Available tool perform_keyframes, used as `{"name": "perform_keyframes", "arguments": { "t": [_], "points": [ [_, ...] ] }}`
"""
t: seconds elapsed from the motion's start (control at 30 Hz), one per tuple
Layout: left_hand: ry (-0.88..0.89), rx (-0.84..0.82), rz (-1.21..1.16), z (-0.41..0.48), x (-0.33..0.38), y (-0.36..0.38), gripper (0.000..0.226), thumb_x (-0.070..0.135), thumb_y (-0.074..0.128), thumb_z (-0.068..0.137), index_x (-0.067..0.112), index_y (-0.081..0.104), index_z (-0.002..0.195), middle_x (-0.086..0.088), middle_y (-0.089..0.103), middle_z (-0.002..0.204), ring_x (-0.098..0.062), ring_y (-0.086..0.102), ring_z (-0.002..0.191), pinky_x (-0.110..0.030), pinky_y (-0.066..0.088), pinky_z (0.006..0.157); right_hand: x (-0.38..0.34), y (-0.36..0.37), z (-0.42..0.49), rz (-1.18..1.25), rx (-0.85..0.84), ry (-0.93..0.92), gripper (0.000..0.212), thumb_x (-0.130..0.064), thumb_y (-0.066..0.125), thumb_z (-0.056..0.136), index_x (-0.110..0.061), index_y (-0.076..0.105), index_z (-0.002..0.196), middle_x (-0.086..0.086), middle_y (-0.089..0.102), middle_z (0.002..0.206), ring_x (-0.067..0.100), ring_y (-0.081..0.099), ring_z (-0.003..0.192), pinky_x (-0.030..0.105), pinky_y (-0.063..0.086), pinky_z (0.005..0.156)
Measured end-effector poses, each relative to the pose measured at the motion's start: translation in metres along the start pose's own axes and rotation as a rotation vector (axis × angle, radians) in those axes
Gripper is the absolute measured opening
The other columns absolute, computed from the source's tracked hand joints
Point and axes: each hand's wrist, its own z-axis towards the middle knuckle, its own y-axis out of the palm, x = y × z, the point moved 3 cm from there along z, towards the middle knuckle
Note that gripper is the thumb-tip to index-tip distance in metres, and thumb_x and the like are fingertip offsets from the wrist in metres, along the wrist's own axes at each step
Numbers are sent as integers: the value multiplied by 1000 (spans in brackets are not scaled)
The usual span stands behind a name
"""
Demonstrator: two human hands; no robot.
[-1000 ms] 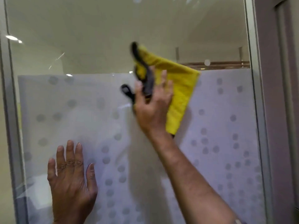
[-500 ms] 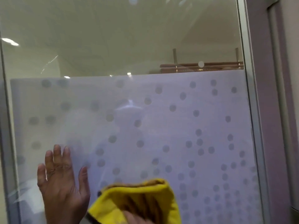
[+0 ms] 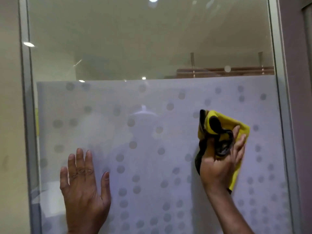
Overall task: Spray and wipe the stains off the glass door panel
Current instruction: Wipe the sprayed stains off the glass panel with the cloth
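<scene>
The glass door panel (image 3: 152,48) fills the view: clear glass above, a frosted band with grey dots (image 3: 152,132) below. My right hand (image 3: 219,159) presses a yellow cloth with black trim (image 3: 226,120) against the frosted band at the right, fingers closed around the bunched fabric. My left hand (image 3: 82,188) lies flat on the glass at the lower left, fingers spread, holding nothing. No spray bottle is in view.
A metal frame (image 3: 25,115) runs down the left edge of the panel and another (image 3: 283,115) down the right. A beige wall (image 3: 10,115) lies left of the frame and a dark jamb (image 3: 300,98) at the right. Ceiling lights reflect in the upper glass.
My right hand swept the cloth from the upper middle down to the bottom edge, then up to the right side of the frosted band. My left hand stayed flat on the glass.
</scene>
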Motion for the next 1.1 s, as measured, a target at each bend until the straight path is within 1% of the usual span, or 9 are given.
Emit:
{"name": "perform_keyframes", "arguments": {
  "t": [0.13,0.3,0.37,0.47,0.57,0.67,0.8,0.97,1.1],
  "points": [
    [17,-6,6,0,0,1,69,46,27,106,-2,34,155,-21,30,165,-39,28,153,-57,20,124,-58,41,39,55,-46,-101,73,-42,50,94,-1,39,153,14,40,161,38,25,154,59,18,124],
    [9,8,23,-1,-2,3,66,42,28,106,-1,33,156,-22,31,164,-39,29,153,-59,22,123,-133,74,-7,18,-311,-472,64,-34,56,94,-19,39,154,10,37,163,38,21,156,62,16,123],
    [14,3,37,-1,-3,4,64,39,29,105,-1,33,156,-23,33,163,-39,29,153,-59,22,122,-140,75,-41,-25,-459,-569,65,-29,62,86,-22,49,150,6,32,166,36,14,157,62,15,123],
    [14,-40,3,-2,-3,1,63,35,26,104,-1,31,157,-23,29,165,-41,26,154,-59,19,124,-128,61,-94,-88,-601,-654,71,-31,63,82,-22,49,151,3,28,168,34,12,158,62,15,123],
    [6,-101,-51,-1,-1,-4,65,37,20,106,1,22,160,-20,21,169,-36,15,158,-55,11,127,-112,52,-124,-197,-650,-647,78,-38,69,83,-29,41,155,3,23,169,32,9,159,65,17,121],
    [30,-130,-29,-1,-1,-6,66,29,31,102,-1,19,160,-20,15,170,-35,10,160,-58,11,128,-113,53,-126,-257,-663,-607,85,-51,72,81,-34,36,157,5,16,171,33,6,159,67,13,121],
    [52,-171,-57,-1,2,-11,90,64,10,100,-5,21,158,-25,16,169,-41,12,158,-61,12,126,-114,45,-120,-234,-713,-637,83,-81,42,88,-35,37,156,6,13,172,33,2,159,66,7,123],
    [78,-195,-17,-1,-1,-10,106,78,10,92,-4,22,158,-23,12,170,-41,10,159,-61,12,126,-110,40,-115,-197,-801,-673,83,-84,39,85,-39,39,155,5,7,172,30,-5,159,67,7,122],
    [57,-152,-59,-1,2,-11,94,69,18,98,-2,23,159,-23,17,169,-40,13,158,-62,14,126,-107,33,-107,68,-834,-498,71,-77,24,93,-37,61,139,-4,17,171,21,-1,160,56,-1,126]
  ]
}}
